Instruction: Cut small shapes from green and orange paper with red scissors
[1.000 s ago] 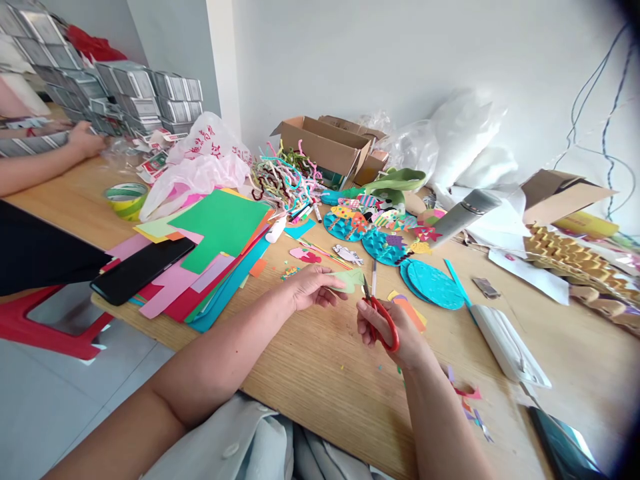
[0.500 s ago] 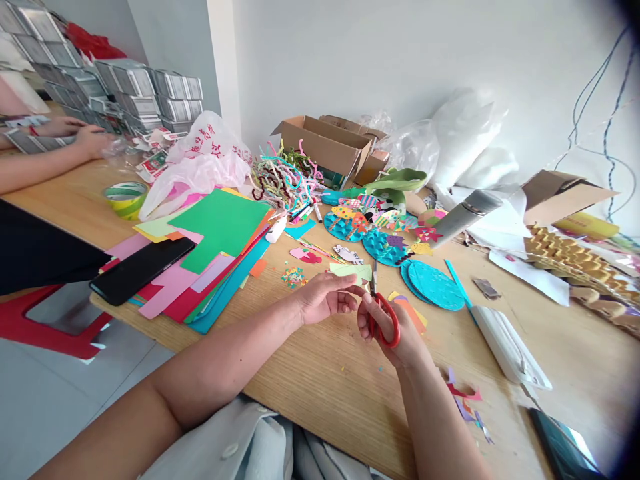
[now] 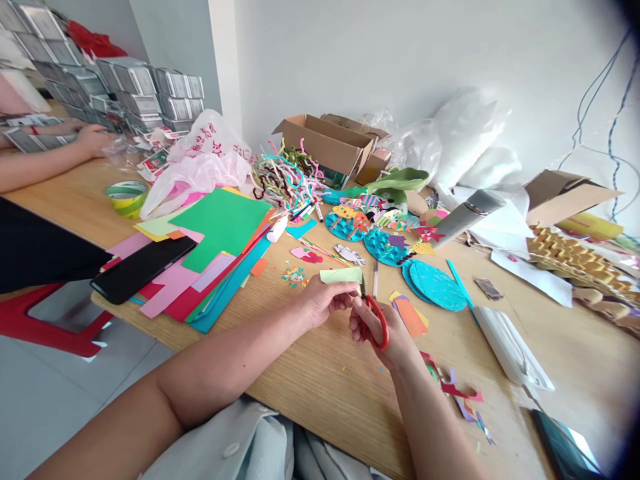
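Pinched between the fingers of my left hand (image 3: 323, 301) is a pale green paper piece (image 3: 340, 275), raised over the table. My right hand (image 3: 383, 328) grips red-handled scissors (image 3: 381, 325); their blades meet the right edge of the paper. Both hands are close together, fingertips nearly touching. Beyond them lie a pen (image 3: 375, 279), a pink and red paper cutout (image 3: 307, 255) and a white fish cutout (image 3: 349, 254). Orange paper (image 3: 411, 316) rests just right of my right hand.
Stacked coloured paper (image 3: 225, 220) and a black phone (image 3: 145, 269) are at left. Blue discs (image 3: 435, 285), a white case (image 3: 513, 347) and paper scraps (image 3: 453, 390) lie right. Pipe cleaners (image 3: 287, 177) and boxes (image 3: 325, 143) stand behind. Another person's hand (image 3: 94, 141) is far left.
Both hands have shifted slightly left with the green paper and scissors. The blades now sit at the paper's right edge, and the pen behind them shows more fully.
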Tool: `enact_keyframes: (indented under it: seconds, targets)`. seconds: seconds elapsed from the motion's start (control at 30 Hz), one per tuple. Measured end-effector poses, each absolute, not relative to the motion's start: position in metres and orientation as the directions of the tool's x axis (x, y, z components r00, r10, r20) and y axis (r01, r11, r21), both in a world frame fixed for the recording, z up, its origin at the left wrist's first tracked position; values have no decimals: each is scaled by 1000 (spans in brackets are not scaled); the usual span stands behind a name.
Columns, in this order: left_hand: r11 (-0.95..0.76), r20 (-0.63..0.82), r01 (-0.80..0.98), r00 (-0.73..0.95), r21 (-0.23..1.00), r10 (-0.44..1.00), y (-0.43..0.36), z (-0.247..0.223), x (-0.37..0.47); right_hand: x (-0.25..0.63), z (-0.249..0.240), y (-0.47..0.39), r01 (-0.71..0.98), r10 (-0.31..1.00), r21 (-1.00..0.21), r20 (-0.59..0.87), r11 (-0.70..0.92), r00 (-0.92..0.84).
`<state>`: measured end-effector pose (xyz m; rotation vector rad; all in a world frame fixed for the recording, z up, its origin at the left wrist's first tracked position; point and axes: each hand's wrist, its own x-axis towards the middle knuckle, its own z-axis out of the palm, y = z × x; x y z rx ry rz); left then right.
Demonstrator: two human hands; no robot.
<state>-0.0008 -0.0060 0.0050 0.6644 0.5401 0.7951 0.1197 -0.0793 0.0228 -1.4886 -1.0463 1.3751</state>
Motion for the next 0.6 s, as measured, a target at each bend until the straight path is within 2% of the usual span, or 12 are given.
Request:
enact_keyframes:
  seconds: [0.33, 0.6]
  targets:
    - [490, -278, -432, 467, 757, 840, -7, 5, 1, 113, 21, -78, 88, 953, -949, -302, -304, 37]
    - [441, -252, -382, 451, 812, 856, -7, 5, -1, 115, 24, -80, 105, 959, -954, -283, -279, -18]
